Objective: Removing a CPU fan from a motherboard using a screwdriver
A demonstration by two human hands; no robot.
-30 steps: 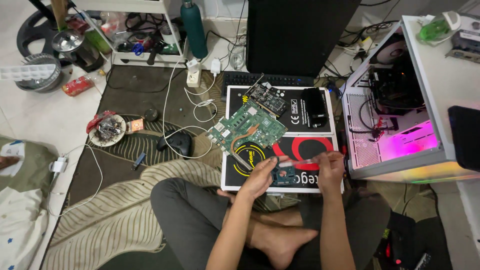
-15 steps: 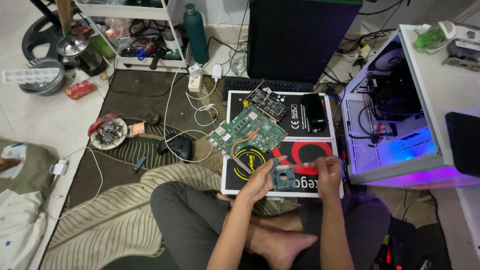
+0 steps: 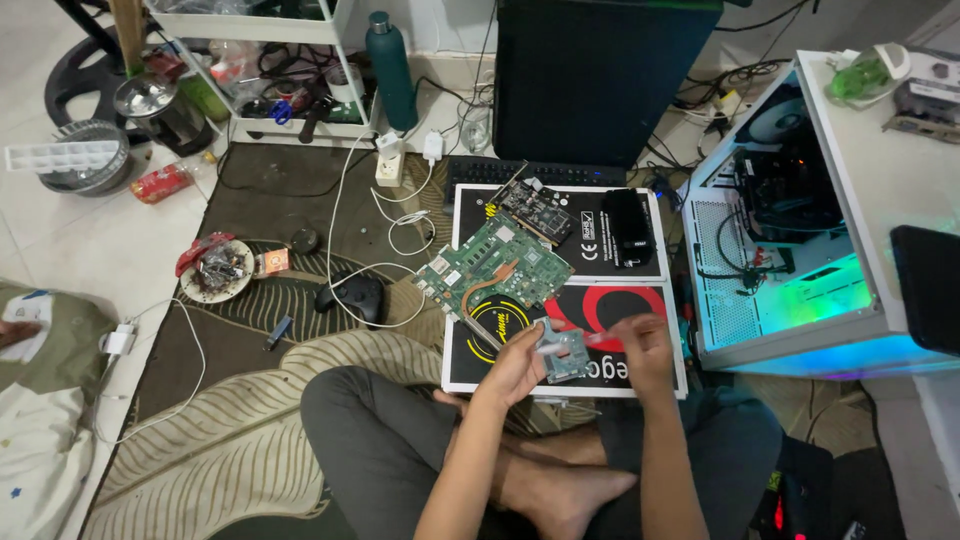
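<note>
Sitting on patterned rug [image 3: 200, 450], black board [image 3: 620, 275] — green circuit board [image 3: 495, 265], lit computer case [image 3: 790, 260]

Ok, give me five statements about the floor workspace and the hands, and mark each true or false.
1. Both hands, left hand and right hand, hold a small circuit board between them. True.
2. The large green circuit board lies on a black box. True.
3. The teal water bottle lies on its side on the rug. False: it stands upright near the white shelf.
4. The open computer case on the right is dark inside. False: it glows with green and blue light.
5. A black game controller rests on the rug, left of the box. True.
</note>
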